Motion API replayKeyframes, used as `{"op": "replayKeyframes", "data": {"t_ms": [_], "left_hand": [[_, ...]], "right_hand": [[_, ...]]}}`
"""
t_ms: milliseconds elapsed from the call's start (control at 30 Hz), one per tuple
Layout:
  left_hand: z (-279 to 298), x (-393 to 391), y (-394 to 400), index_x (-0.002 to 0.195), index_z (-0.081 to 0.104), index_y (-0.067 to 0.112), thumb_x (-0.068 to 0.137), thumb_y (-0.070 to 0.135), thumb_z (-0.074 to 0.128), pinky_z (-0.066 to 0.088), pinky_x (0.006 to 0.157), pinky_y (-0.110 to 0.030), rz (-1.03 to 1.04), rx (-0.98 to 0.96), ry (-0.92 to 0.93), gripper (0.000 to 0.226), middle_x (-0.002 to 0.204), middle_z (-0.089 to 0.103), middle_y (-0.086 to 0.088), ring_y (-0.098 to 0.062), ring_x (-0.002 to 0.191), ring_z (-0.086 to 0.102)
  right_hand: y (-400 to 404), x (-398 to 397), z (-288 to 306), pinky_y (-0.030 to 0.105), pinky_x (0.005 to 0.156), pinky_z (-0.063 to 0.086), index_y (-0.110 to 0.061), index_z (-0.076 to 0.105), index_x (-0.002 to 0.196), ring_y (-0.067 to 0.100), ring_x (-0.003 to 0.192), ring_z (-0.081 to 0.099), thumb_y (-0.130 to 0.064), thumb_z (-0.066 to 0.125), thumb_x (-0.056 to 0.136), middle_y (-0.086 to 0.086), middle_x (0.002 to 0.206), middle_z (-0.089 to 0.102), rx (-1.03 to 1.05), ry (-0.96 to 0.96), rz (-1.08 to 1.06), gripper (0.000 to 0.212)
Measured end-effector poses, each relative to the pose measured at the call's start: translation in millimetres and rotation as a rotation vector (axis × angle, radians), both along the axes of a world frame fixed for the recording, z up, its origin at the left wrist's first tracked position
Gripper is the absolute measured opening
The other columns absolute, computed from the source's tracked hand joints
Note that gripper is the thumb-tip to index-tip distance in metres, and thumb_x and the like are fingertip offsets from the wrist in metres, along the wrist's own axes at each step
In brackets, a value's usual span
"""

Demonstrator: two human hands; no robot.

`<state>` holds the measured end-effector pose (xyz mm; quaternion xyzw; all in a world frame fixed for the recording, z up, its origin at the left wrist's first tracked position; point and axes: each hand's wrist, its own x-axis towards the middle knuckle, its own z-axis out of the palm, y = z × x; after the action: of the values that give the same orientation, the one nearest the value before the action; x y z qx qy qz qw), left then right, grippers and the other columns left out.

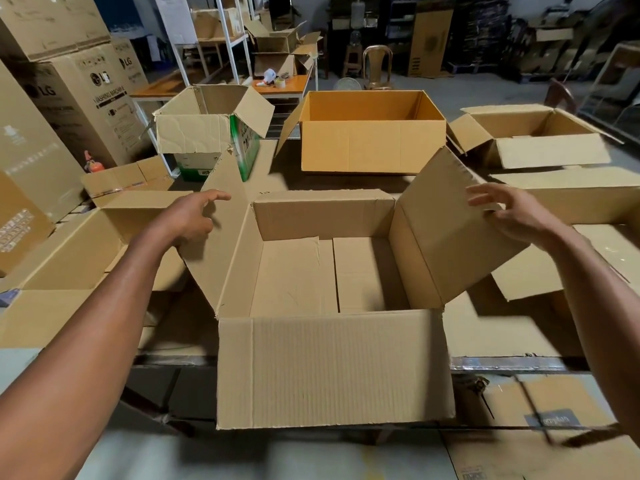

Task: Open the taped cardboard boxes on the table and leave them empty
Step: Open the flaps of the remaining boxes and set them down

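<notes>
A brown cardboard box [329, 368] stands open in front of me, its inside bare down to the bottom flaps. My left hand [194, 216] rests against the outer face of the box's left flap [221, 244], fingers loosely spread. My right hand [509, 211] holds the upper edge of the right flap [450, 230], thumb and fingers pinching it. The near flap hangs down toward me. Behind stand an orange open box [370, 150], a crumpled open box [204, 133] with a green side, and a further open box [540, 140] at the right.
Flattened and open cardboard [69, 271] lies at my left and cardboard [571, 202] at my right. Large stacked appliance cartons [79, 95] rise at the far left. The metal table edge [502, 363] shows below the box. A tape roll [280, 83] sits on a far desk.
</notes>
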<state>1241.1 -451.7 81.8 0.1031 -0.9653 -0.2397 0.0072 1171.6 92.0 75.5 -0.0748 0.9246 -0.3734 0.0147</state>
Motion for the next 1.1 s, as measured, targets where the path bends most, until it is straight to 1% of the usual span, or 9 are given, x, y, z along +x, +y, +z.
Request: {"op": "replayKeyframes", "data": {"t_ms": [67, 200, 300, 433, 567, 767, 867, 967, 1100], "left_hand": [[3.3, -2.7, 0.0, 0.149, 0.046, 0.035, 0.089, -0.011, 0.058, 0.042, 0.088, -0.035, -0.013, -0.021, -0.019, 0.077, 0.156, 0.041, -0.011, -0.031, 0.137, 0.045], [5.9, -6.5, -3.1, 0.148, 0.048, 0.031, 0.084, -0.010, 0.070, 0.039, 0.089, -0.033, -0.020, -0.001, -0.043, 0.080, 0.154, 0.045, -0.013, -0.030, 0.138, 0.045], [5.5, -6.9, -1.8, 0.147, 0.049, 0.031, 0.081, -0.013, 0.071, 0.043, 0.081, -0.032, 0.006, 0.024, -0.032, 0.083, 0.153, 0.046, -0.012, -0.027, 0.131, 0.049], [2.1, -6.8, -1.1, 0.146, 0.051, 0.032, 0.077, -0.018, 0.069, 0.045, 0.066, -0.027, 0.033, 0.031, -0.006, 0.086, 0.148, 0.051, -0.012, -0.023, 0.113, 0.055], [0.9, -7.2, 0.1, 0.148, 0.047, 0.034, 0.076, -0.021, 0.065, 0.045, 0.060, -0.026, 0.039, 0.043, 0.015, 0.092, 0.148, 0.051, -0.012, -0.023, 0.106, 0.058], [-2.1, 2.9, -6.3, 0.155, 0.034, 0.039, 0.078, -0.020, 0.061, 0.044, 0.065, -0.023, 0.014, 0.063, 0.093, 0.100, 0.159, 0.039, -0.003, -0.002, 0.086, 0.052], [-2.9, 8.9, -13.7, 0.157, 0.027, 0.041, 0.078, -0.019, 0.062, 0.048, 0.068, -0.026, -0.019, 0.060, 0.116, 0.105, 0.162, 0.036, 0.000, -0.014, 0.108, 0.055], [-0.6, 9.5, -11.1, 0.159, 0.018, 0.042, 0.079, -0.018, 0.064, 0.048, 0.098, -0.037, -0.076, 0.064, 0.137, 0.110, 0.165, 0.027, -0.001, -0.025, 0.145, 0.037], [2.8, 11.5, -4.7, 0.159, 0.014, 0.042, 0.079, -0.016, 0.064, 0.034, 0.115, -0.045, -0.199, 0.026, 0.148, 0.111, 0.167, 0.021, -0.005, -0.029, 0.153, 0.021]], "right_hand": [[-12.1, -21.2, 2.6, 0.039, 0.101, 0.043, -0.011, 0.053, 0.142, 0.029, 0.125, 0.057, 0.015, 0.055, 0.092, 0.015, 0.135, 0.060, 0.081, -0.068, 0.092, 0.056], [-34.1, -49.7, 14.2, 0.055, 0.111, 0.039, -0.031, 0.054, 0.125, 0.039, 0.134, 0.051, 0.011, 0.065, 0.088, 0.021, 0.143, 0.053, 0.174, -0.173, 0.269, 0.057], [-53.4, -54.2, 13.5, 0.043, 0.108, 0.041, -0.020, 0.056, 0.139, 0.029, 0.135, 0.050, 0.003, 0.069, 0.088, 0.008, 0.143, 0.056, 0.264, -0.084, 0.210, 0.057], [-74.5, -48.7, 5.3, 0.030, 0.093, 0.046, -0.020, 0.058, 0.139, 0.026, 0.134, 0.052, 0.019, 0.057, 0.081, 0.005, 0.143, 0.057, 0.292, -0.008, 0.085, 0.070], [-76.6, -42.4, 6.7, 0.034, 0.101, 0.047, -0.019, 0.056, 0.143, 0.030, 0.138, 0.048, 0.018, 0.057, 0.080, 0.009, 0.150, 0.051, 0.333, 0.038, 0.056, 0.073], [-61.7, -21.7, 4.1, 0.036, 0.097, 0.050, -0.023, 0.052, 0.146, 0.032, 0.139, 0.045, 0.020, 0.058, 0.080, 0.011, 0.153, 0.046, 0.285, 0.084, -0.017, 0.079], [-60.2, -3.7, 3.5, 0.038, 0.100, 0.049, -0.022, 0.049, 0.149, 0.033, 0.139, 0.046, 0.021, 0.060, 0.080, 0.012, 0.153, 0.046, 0.264, 0.094, -0.035, 0.082], [-58.7, 26.4, 7.7, 0.042, 0.106, 0.046, -0.021, 0.046, 0.149, 0.037, 0.137, 0.046, 0.021, 0.064, 0.080, 0.017, 0.153, 0.045, 0.251, 0.092, -0.061, 0.083], [-66.0, 89.1, 14.1, 0.038, 0.111, 0.038, -0.021, 0.041, 0.150, 0.034, 0.141, 0.043, 0.022, 0.065, 0.080, 0.015, 0.153, 0.044, 0.230, 0.084, -0.179, 0.085]]}}
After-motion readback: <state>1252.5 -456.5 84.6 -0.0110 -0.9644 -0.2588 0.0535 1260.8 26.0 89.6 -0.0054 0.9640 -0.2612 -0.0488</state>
